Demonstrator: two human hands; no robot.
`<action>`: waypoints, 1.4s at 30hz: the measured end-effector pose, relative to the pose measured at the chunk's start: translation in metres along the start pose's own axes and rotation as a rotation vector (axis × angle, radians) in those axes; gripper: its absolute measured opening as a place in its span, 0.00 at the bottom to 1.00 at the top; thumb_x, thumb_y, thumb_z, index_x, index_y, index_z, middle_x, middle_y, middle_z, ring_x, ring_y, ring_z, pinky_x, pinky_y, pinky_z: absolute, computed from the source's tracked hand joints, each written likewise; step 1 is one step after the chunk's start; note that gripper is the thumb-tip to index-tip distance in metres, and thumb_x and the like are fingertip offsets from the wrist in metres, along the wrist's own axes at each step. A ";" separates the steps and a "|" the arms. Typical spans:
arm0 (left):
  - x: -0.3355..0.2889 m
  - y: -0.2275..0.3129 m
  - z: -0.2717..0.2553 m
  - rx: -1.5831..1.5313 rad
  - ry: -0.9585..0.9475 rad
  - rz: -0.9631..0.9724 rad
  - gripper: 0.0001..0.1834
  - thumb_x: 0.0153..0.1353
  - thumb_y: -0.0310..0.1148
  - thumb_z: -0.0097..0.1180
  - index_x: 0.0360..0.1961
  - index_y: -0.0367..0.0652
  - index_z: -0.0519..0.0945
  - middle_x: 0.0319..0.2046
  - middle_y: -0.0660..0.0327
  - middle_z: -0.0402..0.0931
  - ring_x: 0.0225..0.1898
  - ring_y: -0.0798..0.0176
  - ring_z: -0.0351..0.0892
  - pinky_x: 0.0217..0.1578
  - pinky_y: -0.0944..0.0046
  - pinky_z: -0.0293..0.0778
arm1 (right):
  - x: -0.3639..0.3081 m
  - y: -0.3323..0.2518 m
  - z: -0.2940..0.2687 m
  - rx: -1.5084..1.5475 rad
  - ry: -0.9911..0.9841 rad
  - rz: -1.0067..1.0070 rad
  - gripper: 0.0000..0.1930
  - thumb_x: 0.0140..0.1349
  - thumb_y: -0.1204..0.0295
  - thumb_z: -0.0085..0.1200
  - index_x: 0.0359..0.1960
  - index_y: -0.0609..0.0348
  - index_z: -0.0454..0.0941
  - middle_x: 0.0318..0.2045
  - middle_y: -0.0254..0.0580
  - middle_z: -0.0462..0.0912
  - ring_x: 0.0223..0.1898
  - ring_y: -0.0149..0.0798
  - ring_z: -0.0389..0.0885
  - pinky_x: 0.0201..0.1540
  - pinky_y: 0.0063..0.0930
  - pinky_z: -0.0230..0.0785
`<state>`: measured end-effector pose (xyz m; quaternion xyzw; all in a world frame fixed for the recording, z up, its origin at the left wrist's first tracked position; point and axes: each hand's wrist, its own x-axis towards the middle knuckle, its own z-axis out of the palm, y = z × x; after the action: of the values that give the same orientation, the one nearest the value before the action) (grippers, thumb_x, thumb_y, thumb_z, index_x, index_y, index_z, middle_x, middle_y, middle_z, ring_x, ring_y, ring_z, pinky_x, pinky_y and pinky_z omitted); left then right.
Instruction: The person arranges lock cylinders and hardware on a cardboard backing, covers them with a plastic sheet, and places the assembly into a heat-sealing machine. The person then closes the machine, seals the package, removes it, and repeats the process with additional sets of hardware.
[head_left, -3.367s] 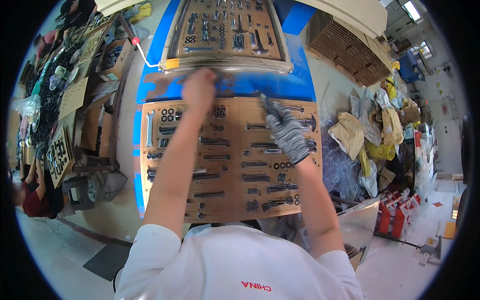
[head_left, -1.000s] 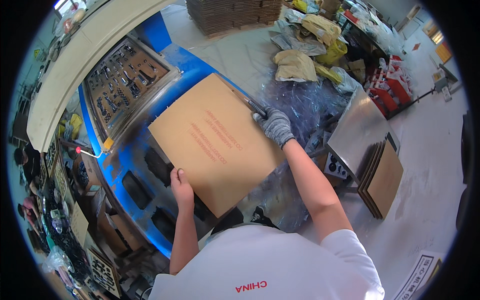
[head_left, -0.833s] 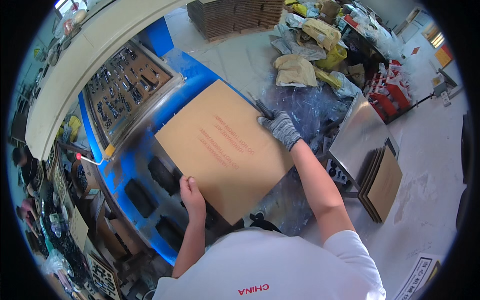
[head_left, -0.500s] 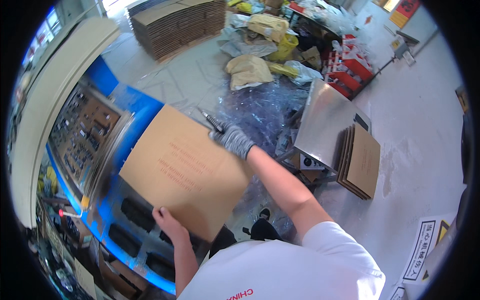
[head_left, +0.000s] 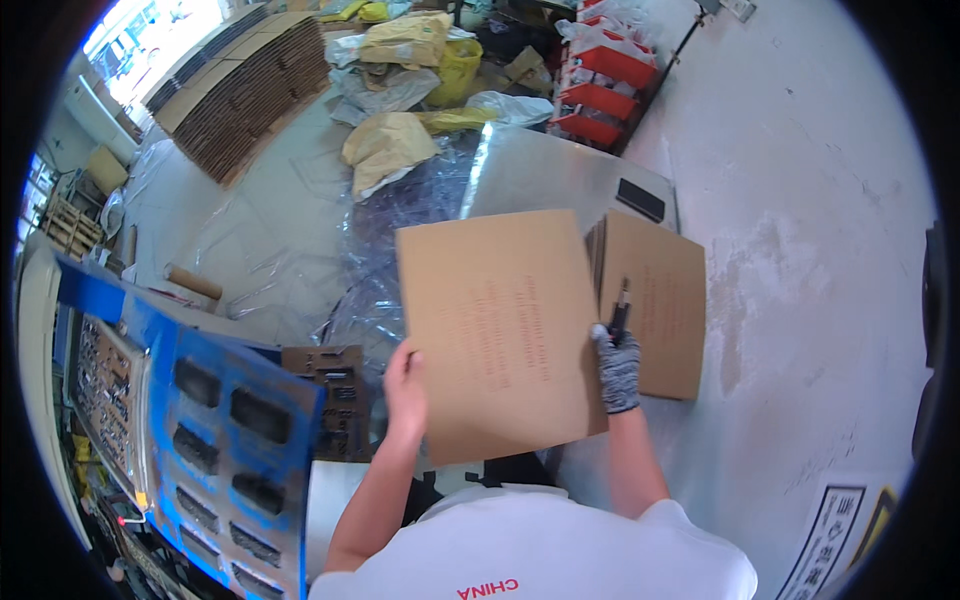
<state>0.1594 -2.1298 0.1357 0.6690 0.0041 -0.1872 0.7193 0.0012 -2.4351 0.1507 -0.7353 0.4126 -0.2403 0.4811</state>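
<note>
A flat brown cardboard sheet (head_left: 500,340) with faint red print is held up in front of me, roughly upright in view. My left hand (head_left: 404,392), bare, grips its lower left edge with the thumb on the face. In a grey striped glove, my right hand (head_left: 617,372) holds the right edge. That hand also has a dark slim tool (head_left: 621,312) with a metallic tip, pointing away from me; its exact kind is unclear. Just beyond the right hand, a stack of similar cardboard sheets (head_left: 665,305) lies on a metal table (head_left: 560,170).
A black phone (head_left: 640,199) lies on the metal table. At left stands a blue machine (head_left: 240,375) with dark pads and a die board (head_left: 105,390). Further off are a large cardboard stack (head_left: 245,90), sacks (head_left: 390,150), red bins (head_left: 610,95) and plastic film (head_left: 400,230).
The cardboard sheet has moved right, away from the blue machine to beside the stack on the metal table. My view has turned right, and both hands still hold the sheet.
</note>
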 end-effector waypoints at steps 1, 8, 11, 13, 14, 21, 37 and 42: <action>0.019 -0.013 0.050 0.057 -0.033 0.003 0.15 0.74 0.26 0.47 0.57 0.35 0.79 0.47 0.63 0.81 0.47 0.69 0.76 0.52 0.66 0.73 | 0.025 0.019 -0.032 -0.064 0.104 0.041 0.16 0.65 0.59 0.67 0.34 0.60 0.82 0.25 0.28 0.77 0.28 0.27 0.70 0.32 0.28 0.67; 0.051 -0.065 0.293 0.282 -0.319 0.016 0.25 0.71 0.31 0.49 0.69 0.41 0.68 0.64 0.45 0.73 0.66 0.46 0.72 0.65 0.54 0.67 | 0.117 0.098 -0.189 -0.688 0.401 -0.150 0.17 0.69 0.58 0.59 0.41 0.63 0.85 0.28 0.50 0.85 0.32 0.53 0.82 0.42 0.45 0.74; 0.024 -0.059 0.344 0.365 -0.361 0.180 0.32 0.73 0.34 0.49 0.75 0.42 0.58 0.73 0.46 0.60 0.75 0.46 0.57 0.72 0.53 0.56 | 0.124 0.091 -0.207 -0.715 0.437 -0.252 0.22 0.71 0.53 0.54 0.46 0.62 0.85 0.39 0.59 0.85 0.43 0.58 0.83 0.51 0.48 0.72; 0.025 -0.050 0.354 0.474 -0.396 0.098 0.33 0.76 0.36 0.47 0.77 0.40 0.53 0.78 0.49 0.52 0.79 0.52 0.48 0.76 0.54 0.46 | 0.133 0.077 -0.198 -0.659 0.433 -0.231 0.24 0.72 0.52 0.55 0.52 0.63 0.83 0.46 0.55 0.85 0.50 0.53 0.82 0.55 0.43 0.72; 0.028 -0.046 0.354 0.379 -0.415 0.049 0.33 0.77 0.39 0.44 0.78 0.39 0.52 0.77 0.47 0.52 0.79 0.49 0.48 0.76 0.54 0.47 | 0.145 0.068 -0.190 -0.542 0.409 -0.232 0.24 0.72 0.52 0.55 0.53 0.62 0.82 0.46 0.53 0.85 0.50 0.51 0.82 0.55 0.42 0.72; 0.045 -0.077 0.318 0.045 -0.498 -0.290 0.33 0.78 0.47 0.34 0.72 0.31 0.52 0.75 0.35 0.49 0.78 0.39 0.44 0.76 0.50 0.45 | 0.269 0.019 -0.127 -0.254 0.104 -0.277 0.20 0.73 0.57 0.56 0.55 0.61 0.81 0.48 0.44 0.86 0.48 0.38 0.83 0.56 0.31 0.72; -0.090 -0.080 0.274 0.151 -1.000 -0.539 0.39 0.69 0.57 0.57 0.70 0.39 0.67 0.71 0.48 0.64 0.72 0.50 0.61 0.70 0.55 0.60 | 0.539 0.137 -0.061 -0.926 -1.084 -0.240 0.20 0.68 0.54 0.56 0.47 0.58 0.85 0.40 0.55 0.88 0.41 0.51 0.84 0.47 0.40 0.74; -0.098 -0.139 0.287 -0.336 -1.000 -0.654 0.45 0.65 0.57 0.64 0.74 0.43 0.64 0.74 0.52 0.61 0.75 0.54 0.56 0.72 0.56 0.57 | 0.544 0.137 -0.074 -1.059 -1.031 -0.328 0.20 0.71 0.59 0.49 0.51 0.61 0.83 0.45 0.54 0.87 0.46 0.51 0.83 0.51 0.40 0.74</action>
<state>-0.0401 -2.3858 0.0574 0.3421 -0.0995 -0.6855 0.6350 0.1902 -2.9558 0.0338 -0.9393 0.0809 0.2959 0.1535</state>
